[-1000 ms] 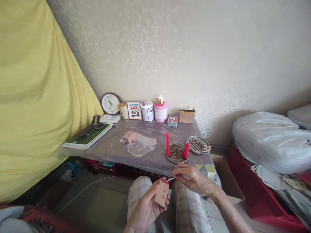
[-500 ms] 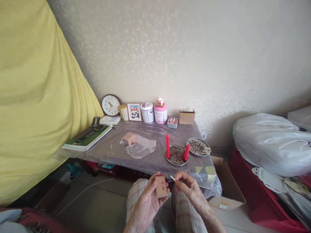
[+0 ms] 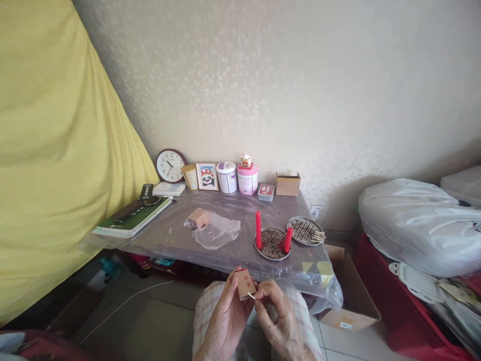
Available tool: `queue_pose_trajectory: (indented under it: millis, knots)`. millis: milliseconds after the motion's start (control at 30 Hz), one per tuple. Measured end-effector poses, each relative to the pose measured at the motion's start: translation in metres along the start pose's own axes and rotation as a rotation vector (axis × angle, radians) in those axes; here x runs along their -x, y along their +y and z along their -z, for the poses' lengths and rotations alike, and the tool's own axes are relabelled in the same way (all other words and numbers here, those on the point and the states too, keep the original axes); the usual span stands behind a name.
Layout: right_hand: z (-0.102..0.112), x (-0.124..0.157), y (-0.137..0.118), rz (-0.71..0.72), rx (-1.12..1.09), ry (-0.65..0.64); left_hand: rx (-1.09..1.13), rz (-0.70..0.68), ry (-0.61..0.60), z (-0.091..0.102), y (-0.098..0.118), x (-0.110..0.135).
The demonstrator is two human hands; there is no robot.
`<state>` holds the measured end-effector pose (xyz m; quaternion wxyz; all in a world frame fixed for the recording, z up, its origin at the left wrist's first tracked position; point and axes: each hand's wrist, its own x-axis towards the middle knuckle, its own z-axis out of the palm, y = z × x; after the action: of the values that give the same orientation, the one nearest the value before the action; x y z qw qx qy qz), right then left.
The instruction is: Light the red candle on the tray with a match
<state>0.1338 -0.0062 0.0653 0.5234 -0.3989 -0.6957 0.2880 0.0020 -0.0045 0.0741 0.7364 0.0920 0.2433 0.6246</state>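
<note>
My left hand (image 3: 224, 321) grips a small brown matchbox (image 3: 244, 283) over my lap, its label facing up. My right hand (image 3: 280, 318) pinches a thin match (image 3: 251, 296) whose tip touches the box's lower side. Just beyond my knees stands a low table (image 3: 180, 235) covered in clear plastic. On it a round metal plate (image 3: 271, 244) bears a tall red candle (image 3: 258, 229) and a shorter leaning red candle (image 3: 288, 240).
A second metal plate (image 3: 303, 230) with wooden sticks lies right of the first. A plastic bag with a small box (image 3: 212, 229), books (image 3: 131, 215), a clock (image 3: 171, 165), tins and a cardboard box (image 3: 287, 183) line the table. Bagged bedding (image 3: 417, 225) is right, yellow curtain (image 3: 56, 150) left.
Both hands drew lower and closer to me. The right hand brought the match from above the box's open end down against its side. The left hand turned the box.
</note>
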Motion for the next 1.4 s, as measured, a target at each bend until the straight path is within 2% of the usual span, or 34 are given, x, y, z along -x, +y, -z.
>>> queue_pose_trajectory:
  millis: [167, 233, 367, 500, 700, 900, 1000, 1200, 1400]
  knots:
    - [-0.002, 0.0, 0.0, -0.043, -0.053, -0.016, -0.006, 0.011, -0.043, -0.001, 0.001, 0.001]
    - [-0.003, 0.0, 0.001, -0.142, -0.164, -0.01, -0.011, -0.005, -0.04, -0.002, 0.001, 0.001]
    - [-0.003, -0.005, 0.004, -0.389, -0.486, 0.093, -0.026, -0.043, 0.008, -0.007, 0.001, 0.003]
    - [0.0, -0.01, 0.006, -0.482, -0.631, 0.103, -0.076, -0.057, 0.081, -0.012, 0.0, 0.007]
    - [0.002, -0.009, -0.006, -0.489, -0.625, 0.05, -0.141, -0.1, 0.049, -0.007, -0.002, 0.004]
    - [-0.003, -0.004, -0.006, -0.294, -0.356, 0.056, -0.181, -0.141, 0.124, 0.0, -0.004, 0.001]
    - [-0.003, -0.002, -0.003, -0.244, -0.235, 0.047, -0.206, -0.15, 0.117, 0.001, -0.005, 0.002]
    - [0.0, -0.003, -0.007, -0.245, -0.139, 0.031, -0.295, -0.211, 0.117, 0.001, -0.007, 0.003]
    - [0.001, -0.006, -0.006, -0.319, -0.238, 0.073, -0.315, -0.162, 0.071, 0.004, -0.006, 0.004]
